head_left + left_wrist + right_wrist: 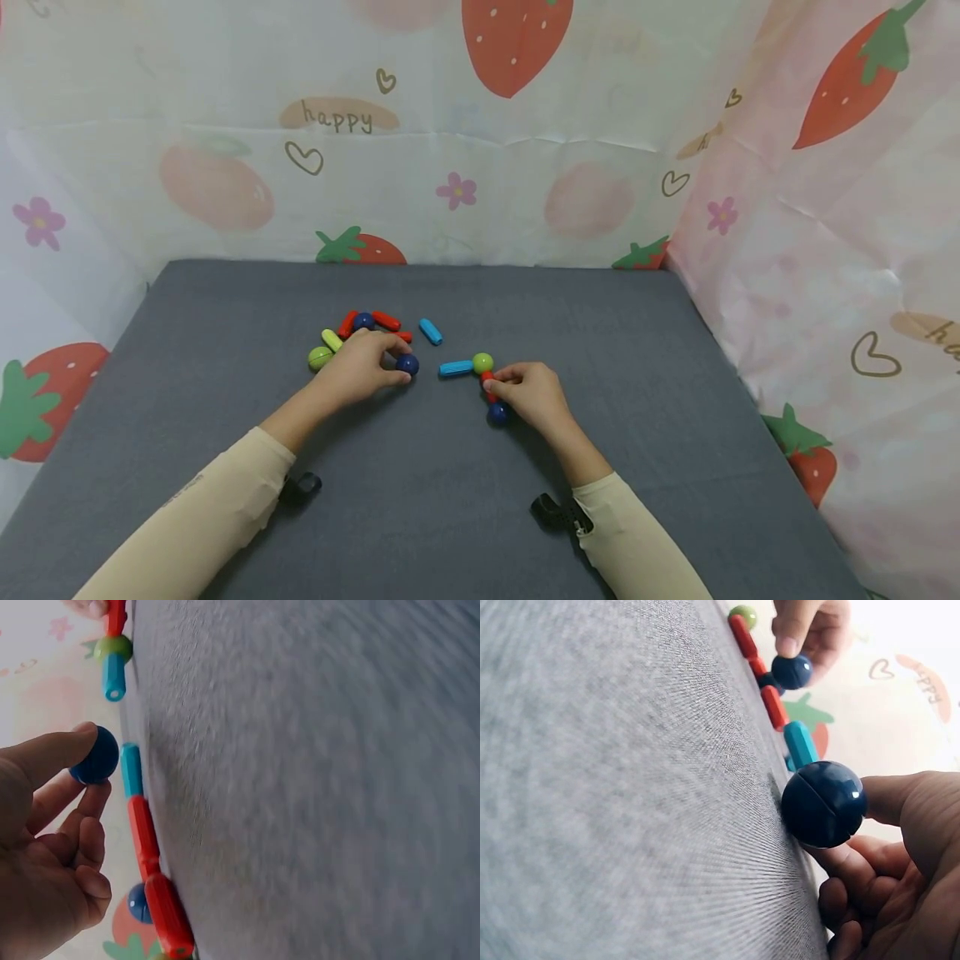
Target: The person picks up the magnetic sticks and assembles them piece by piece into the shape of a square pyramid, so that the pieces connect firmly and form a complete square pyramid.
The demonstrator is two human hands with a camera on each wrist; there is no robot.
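Observation:
My left hand [360, 364] pinches a dark blue ball [407, 364] between thumb and fingertips, just off the pile of toy pieces; the left wrist view shows the same blue ball [96, 756] in its grasp. My right hand [534, 396] grips the red rod [487, 379] of a joined piece. That piece has a light green ball [483, 362] at the rod's far end and a dark blue ball [497, 413] at its near end. From the green ball a light blue rod [456, 368] points left, towards the ball in my left hand, with a gap between.
Behind and beside my left hand lie red rods [386, 320], another dark blue ball [363, 322], a yellow-green rod [332, 339] and a grooved green ball [320, 358]. A loose light blue rod [431, 332] lies farther back on the grey table [450, 517]. Printed curtains surround it.

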